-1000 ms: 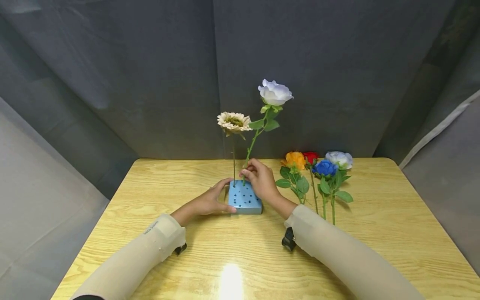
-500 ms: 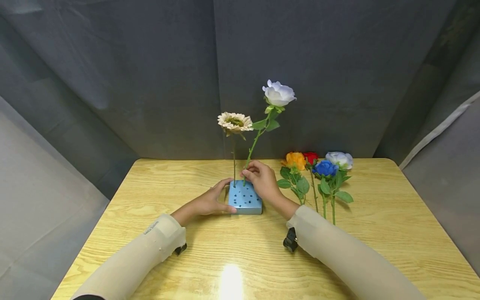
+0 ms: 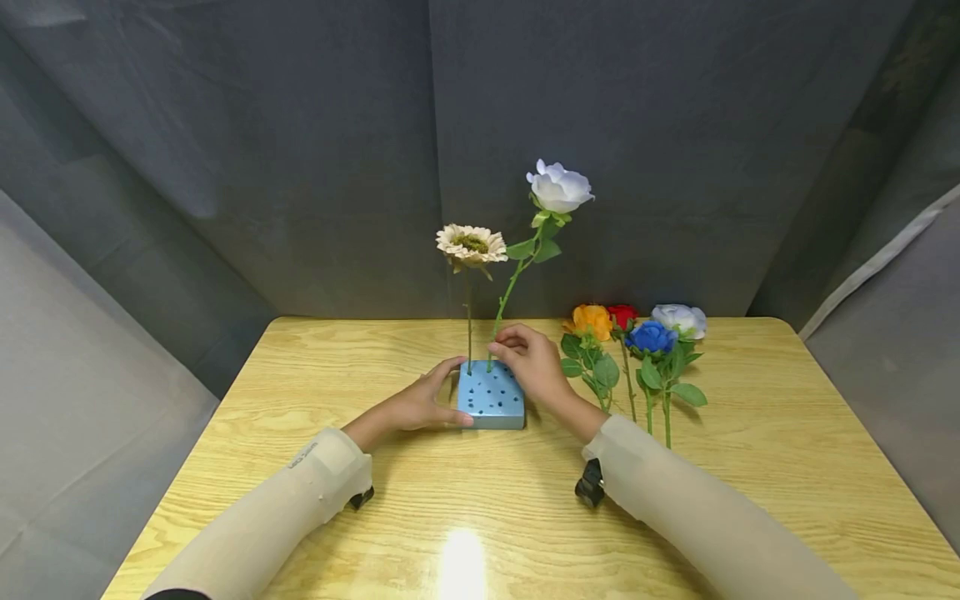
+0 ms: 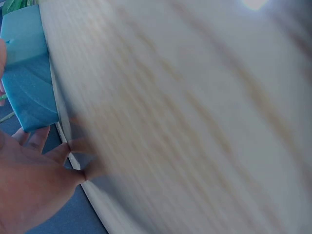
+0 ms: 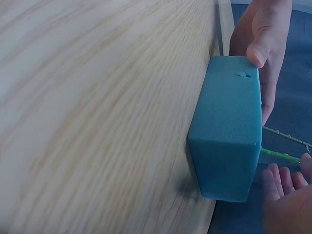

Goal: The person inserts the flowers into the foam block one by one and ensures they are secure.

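Note:
A light-blue floral foam block (image 3: 491,396) with several holes in its top sits on the table. My left hand (image 3: 420,404) grips its left side, thumb at the front and fingers toward the back. A cream sunflower-like flower (image 3: 471,243) stands upright in the back-left hole. Beside it a white rose (image 3: 559,187) leans right, its green stem (image 5: 278,155) in another back hole. My right hand (image 3: 528,358) is at the lower stem of this rose, thumb and index fingertips against it; the exact contact is partly hidden. In the left wrist view, fingers meet the block's end.
To the right lie an orange rose (image 3: 589,322), a red rose (image 3: 622,315), a blue rose (image 3: 651,336) and a pale white-blue rose (image 3: 679,320), stems toward the front. Grey curtains (image 3: 337,167) hang behind and beside the wooden table (image 3: 405,517).
The white rose has tilted slightly to the right. My right hand has shifted a little right along with it, its fingertips no longer reaching past the stem. My left hand has stayed still.

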`<state>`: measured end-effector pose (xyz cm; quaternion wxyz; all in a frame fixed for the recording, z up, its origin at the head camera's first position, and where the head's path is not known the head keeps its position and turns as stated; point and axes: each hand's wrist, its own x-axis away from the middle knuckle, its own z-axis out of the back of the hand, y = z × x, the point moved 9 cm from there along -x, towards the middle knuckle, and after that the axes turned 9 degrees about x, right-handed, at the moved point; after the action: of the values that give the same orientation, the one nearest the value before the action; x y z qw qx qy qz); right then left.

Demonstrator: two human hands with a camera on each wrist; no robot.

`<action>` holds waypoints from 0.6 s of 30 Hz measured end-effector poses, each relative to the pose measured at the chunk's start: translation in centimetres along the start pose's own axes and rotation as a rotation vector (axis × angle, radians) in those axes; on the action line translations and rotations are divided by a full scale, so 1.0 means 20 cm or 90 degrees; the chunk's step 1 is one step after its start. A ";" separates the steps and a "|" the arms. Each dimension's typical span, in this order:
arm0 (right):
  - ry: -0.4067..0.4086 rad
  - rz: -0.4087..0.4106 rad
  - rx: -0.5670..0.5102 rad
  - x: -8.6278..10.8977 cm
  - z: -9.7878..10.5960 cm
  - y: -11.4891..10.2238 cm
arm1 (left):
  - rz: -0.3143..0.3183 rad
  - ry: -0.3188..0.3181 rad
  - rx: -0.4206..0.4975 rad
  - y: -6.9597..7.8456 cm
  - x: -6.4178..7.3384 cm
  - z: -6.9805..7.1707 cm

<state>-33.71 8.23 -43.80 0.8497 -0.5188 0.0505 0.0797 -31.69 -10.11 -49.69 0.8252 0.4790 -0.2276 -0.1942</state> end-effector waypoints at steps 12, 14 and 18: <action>0.005 -0.017 -0.008 0.03 0.07 0.06 | -0.002 -0.001 0.000 -0.01 -0.01 0.00; 0.006 -0.012 -0.009 0.04 0.08 0.06 | -0.002 -0.002 -0.004 -0.01 -0.01 0.00; 0.010 0.001 -0.019 0.06 0.11 0.07 | 0.001 -0.004 -0.010 -0.01 -0.01 0.00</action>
<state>-32.87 10.80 -44.16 0.8415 -0.5318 0.0563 0.0769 -31.77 -10.07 -49.86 0.8285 0.4714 -0.2293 -0.1970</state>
